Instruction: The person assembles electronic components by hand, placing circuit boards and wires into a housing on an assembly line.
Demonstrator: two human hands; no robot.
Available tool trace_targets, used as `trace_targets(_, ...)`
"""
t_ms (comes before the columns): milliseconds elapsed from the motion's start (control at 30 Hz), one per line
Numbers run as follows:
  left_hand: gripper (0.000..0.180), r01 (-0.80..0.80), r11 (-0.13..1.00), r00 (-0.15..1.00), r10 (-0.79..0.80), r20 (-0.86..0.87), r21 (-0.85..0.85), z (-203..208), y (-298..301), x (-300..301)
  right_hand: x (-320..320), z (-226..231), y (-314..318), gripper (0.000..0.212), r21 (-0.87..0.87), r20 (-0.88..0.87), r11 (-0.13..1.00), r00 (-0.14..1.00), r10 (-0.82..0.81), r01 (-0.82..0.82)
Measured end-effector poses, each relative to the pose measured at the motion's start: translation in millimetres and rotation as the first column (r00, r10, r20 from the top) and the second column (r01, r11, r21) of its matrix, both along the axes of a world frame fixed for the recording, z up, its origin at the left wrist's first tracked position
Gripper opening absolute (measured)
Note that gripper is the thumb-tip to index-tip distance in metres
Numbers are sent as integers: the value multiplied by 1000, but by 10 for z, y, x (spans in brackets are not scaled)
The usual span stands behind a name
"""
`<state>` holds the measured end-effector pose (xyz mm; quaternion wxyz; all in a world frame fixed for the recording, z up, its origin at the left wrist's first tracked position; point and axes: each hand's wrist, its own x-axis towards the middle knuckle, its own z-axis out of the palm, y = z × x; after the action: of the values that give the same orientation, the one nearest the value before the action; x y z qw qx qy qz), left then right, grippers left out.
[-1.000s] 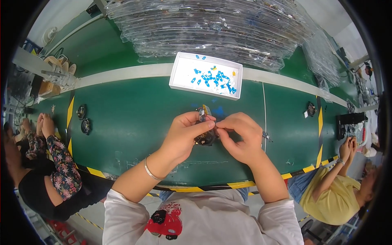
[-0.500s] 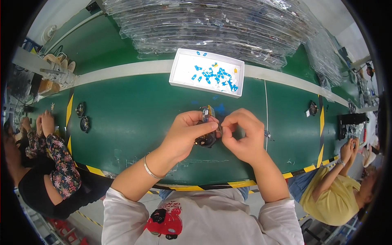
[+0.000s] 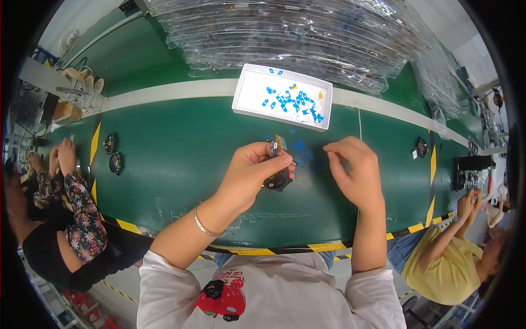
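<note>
In my left hand (image 3: 249,172) is a small black round electronic assembly (image 3: 278,180), its body below my fingers. A small circuit board with a yellow part (image 3: 280,142) sticks up above my thumb. My thumb and fingers cover the middle of the assembly. My right hand (image 3: 359,167) hovers to the right, apart from the assembly, its thumb and forefinger slightly separated with nothing visible between them. Blue scraps or marks (image 3: 299,151) lie on the green table (image 3: 181,164) between the hands. Beyond them stands a white box (image 3: 241,101) holding many small blue pieces and a few yellow ones.
Clear plastic trays (image 3: 285,38) are stacked at the back, behind a pale rail (image 3: 170,90). Two black round assemblies (image 3: 115,163) lie at the left, another (image 3: 421,148) at the right. Striped tape (image 3: 255,251) edges the table. Co-workers sit left (image 3: 82,230) and right (image 3: 444,268).
My right hand has let go at the assembly and moved right, its fingers loosening from a pinch. My left hand still holds the assembly. The view has shifted slightly.
</note>
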<state>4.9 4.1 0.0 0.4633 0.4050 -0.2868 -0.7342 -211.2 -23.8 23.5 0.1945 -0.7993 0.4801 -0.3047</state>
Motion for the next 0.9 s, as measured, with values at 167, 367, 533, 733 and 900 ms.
trace_targets(167, 7, 4, 1000, 1000, -4, 6, 10, 9, 32, -20, 362, 40, 220, 18, -30, 257, 994, 961, 106, -102)
trace_targets(367, 15, 72, 997, 997, -73, 3, 24, 18, 21, -19, 386, -16, 260, 15, -40, 286, 998, 956, 66, -57)
trace_targets(533, 27, 172, 984, 984, -174, 45, 38, 222, 46, -23, 311, -38, 243, 15, 304, 479, 952, 857, -192, 43)
trace_targets(733, 35, 138, 989, 989, -134, 69, -56, 200, 111, -61, 376, 32, 264, 17, -102, 321, 993, 943, 86, -56)
trace_targets(900, 36, 129, 986, 991, -123, 59, -109, 241, 164, -61, 428, -22, 274, 18, -248, 294, 969, 952, 88, -12)
